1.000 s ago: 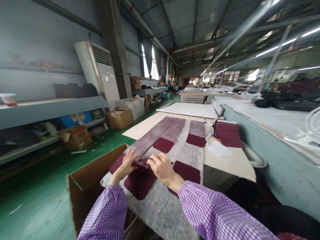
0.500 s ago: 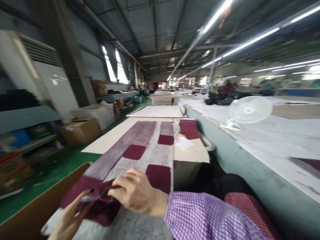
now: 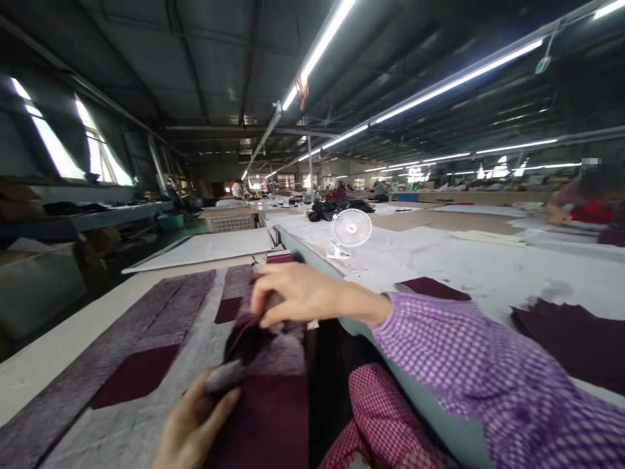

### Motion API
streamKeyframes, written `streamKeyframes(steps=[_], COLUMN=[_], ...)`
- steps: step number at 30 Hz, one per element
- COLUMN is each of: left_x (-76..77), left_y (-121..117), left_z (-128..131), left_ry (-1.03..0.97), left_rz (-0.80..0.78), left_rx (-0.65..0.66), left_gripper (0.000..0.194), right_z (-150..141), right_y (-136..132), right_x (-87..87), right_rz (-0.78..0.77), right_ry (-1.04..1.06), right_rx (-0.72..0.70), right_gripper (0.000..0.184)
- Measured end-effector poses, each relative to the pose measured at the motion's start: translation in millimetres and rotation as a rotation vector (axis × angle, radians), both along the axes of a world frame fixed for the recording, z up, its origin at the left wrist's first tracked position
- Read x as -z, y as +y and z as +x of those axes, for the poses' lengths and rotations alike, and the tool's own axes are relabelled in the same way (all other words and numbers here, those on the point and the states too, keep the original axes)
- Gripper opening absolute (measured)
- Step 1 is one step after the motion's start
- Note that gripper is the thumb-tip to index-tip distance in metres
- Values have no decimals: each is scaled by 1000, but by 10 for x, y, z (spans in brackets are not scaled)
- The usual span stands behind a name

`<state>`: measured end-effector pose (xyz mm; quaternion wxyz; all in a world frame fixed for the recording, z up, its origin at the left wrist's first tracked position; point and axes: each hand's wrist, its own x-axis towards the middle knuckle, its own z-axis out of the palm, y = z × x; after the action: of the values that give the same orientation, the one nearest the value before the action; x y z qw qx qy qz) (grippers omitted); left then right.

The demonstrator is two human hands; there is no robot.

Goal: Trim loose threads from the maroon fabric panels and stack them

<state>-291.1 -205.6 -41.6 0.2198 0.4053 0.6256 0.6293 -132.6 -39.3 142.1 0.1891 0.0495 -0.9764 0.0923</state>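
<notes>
My right hand (image 3: 303, 293) pinches the far part of a maroon fabric piece (image 3: 273, 417), its thumb and fingers closed on a raised, folded edge. Nearer me, my left hand (image 3: 195, 420) grips a greyish fold at the left side of that fabric between thumb and fingers. The piece lies partly bunched, with a dark gap under the lifted fold. Left of my hands, other maroon pieces with a whitish, speckled face (image 3: 170, 299) lie on a grey worn board (image 3: 205, 352). A plain maroon patch (image 3: 139, 374) shows among them.
A white clip-on fan (image 3: 350, 228) stands on the long table (image 3: 415, 251) to the right, near dark maroon cloth pieces (image 3: 571, 339). Ahead lies a white-topped board (image 3: 205, 249). A co-worker (image 3: 586, 202) is at the far right, with red cloth.
The view has swung to the right. Both hands have moved from the board's near left to its right side; my right hand reaches farther forward, lifting fabric there.
</notes>
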Motion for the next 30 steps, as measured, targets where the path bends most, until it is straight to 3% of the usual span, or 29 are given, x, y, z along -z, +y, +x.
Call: streamKeyframes(steps=[3,6,9,15,18,21,27,30], left_x=[-201,-308,-288,-224,-201,-160,-109,-28], left_y=[595,1065,1364,1829,2052,2219,2455,2539], left_z=[441,820,1071,1323,1351,1363,1711,1890], left_ry=[-233,-343,-481,-642,-568,-475,-720,-714], left_rz=[59,158,152,54,86,127,155,112], left_rx=[361,580,689,770,677,605,701,711], left_gripper=[45,36,35,36,32,33,50,55], right_z=[408,811,1168,1478,1447,1386,1283,1205], right_y=[581,1131,1599,2217,2414,2602,3003,3163], right_x=[-220,-279,-180,169,260,298,361,428], right_rz=[-207,-431,-701,-1068,-1113,-1057,-934,-884], right_ry=[-280,-422,-410,-265,-226,-261,-331,-385], right_rx=[105,115,115,310,313,323,339,361], right_gripper=[21,35,49,39,38,41,47,50])
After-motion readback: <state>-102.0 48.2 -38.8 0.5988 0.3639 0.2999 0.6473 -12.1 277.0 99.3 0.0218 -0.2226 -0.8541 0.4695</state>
